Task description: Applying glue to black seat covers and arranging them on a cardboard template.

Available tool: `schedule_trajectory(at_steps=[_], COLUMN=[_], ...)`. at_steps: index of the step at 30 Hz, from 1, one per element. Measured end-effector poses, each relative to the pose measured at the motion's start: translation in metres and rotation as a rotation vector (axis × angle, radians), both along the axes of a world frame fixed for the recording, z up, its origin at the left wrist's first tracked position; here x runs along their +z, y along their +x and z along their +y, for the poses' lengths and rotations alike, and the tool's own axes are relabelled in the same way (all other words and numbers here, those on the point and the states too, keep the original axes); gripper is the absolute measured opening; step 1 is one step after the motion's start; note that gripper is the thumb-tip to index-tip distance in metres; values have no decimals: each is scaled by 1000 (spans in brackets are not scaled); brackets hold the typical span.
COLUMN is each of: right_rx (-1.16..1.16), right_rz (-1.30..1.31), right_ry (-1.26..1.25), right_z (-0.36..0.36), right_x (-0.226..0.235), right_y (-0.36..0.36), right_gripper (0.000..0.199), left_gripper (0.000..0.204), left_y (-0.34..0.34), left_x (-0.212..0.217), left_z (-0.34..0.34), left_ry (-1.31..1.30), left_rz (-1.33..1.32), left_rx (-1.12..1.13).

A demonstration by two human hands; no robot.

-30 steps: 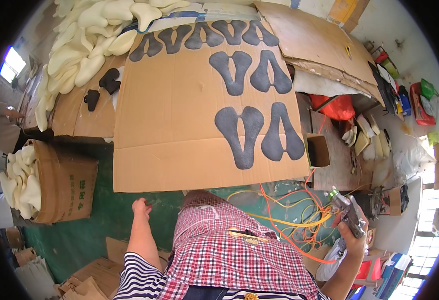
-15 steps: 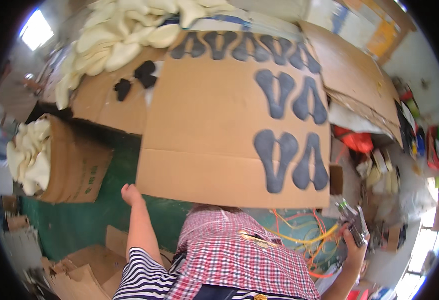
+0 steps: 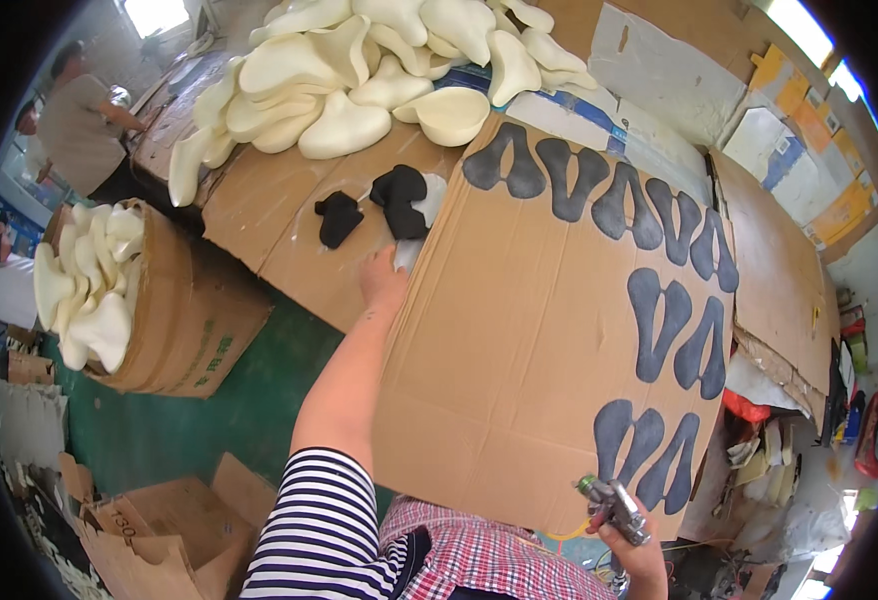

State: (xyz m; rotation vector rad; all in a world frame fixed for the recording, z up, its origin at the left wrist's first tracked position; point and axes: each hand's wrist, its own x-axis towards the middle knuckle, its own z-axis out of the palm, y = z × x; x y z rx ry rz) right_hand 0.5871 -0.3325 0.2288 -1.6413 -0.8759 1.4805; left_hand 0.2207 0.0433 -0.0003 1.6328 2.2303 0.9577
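Observation:
My left hand [image 3: 384,279] reaches forward beside the left edge of a large cardboard sheet [image 3: 479,370]. Its fingers are partly visible, look apart and seem to hold nothing. Just beyond them lie a black folded piece [image 3: 399,200] and a smaller black piece [image 3: 339,219]. In my right hand [image 3: 643,553], low by the sheet's near edge, is a metal spray gun [image 3: 619,512] with a green part. Flat dark grey forked pieces, such as this one [image 3: 656,322], lie in rows along the sheet's far and right sides.
Cream moulded foam pieces [image 3: 349,125] are heaped at the back. More fill a cardboard box [image 3: 199,320] on the left. An opened carton [image 3: 184,520] sits on the green floor [image 3: 289,350]. Another person [image 3: 84,120] stands far left. Cardboard [image 3: 779,270] borders the sheet's right side.
My left hand has moved forward and right, from near the sheet's near-left corner to beside the black pieces. The spray gun has come left over the sheet's near edge. The view has shifted.

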Motion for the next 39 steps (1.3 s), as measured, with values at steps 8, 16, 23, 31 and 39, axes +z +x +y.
schedule_trajectory(at_steps=[8, 16, 23, 31, 39], right_rx=[25, 85, 196, 269, 319], right_rz=[2, 0, -41, -121, -190], right_ry=[-197, -111, -115, 34, 115], right_z=[27, 27, 17, -11, -39], right_x=[-12, -19, -18, -19, -23], right_y=[-29, -38, -45, -32, -19], right_gripper=[57, 54, 57, 55, 56], left_gripper=[11, 21, 20, 17, 9], left_y=[-20, -78, -105, -87, 19], left_x=[-5, 125, 141, 190, 205], left_z=[105, 93, 80, 58, -5], left_ry=[120, 305, -73, 34, -98], left_rz=[-23, -1045, -686, -1299, -1383], left_rx=[23, -118, 4, -147, -276])
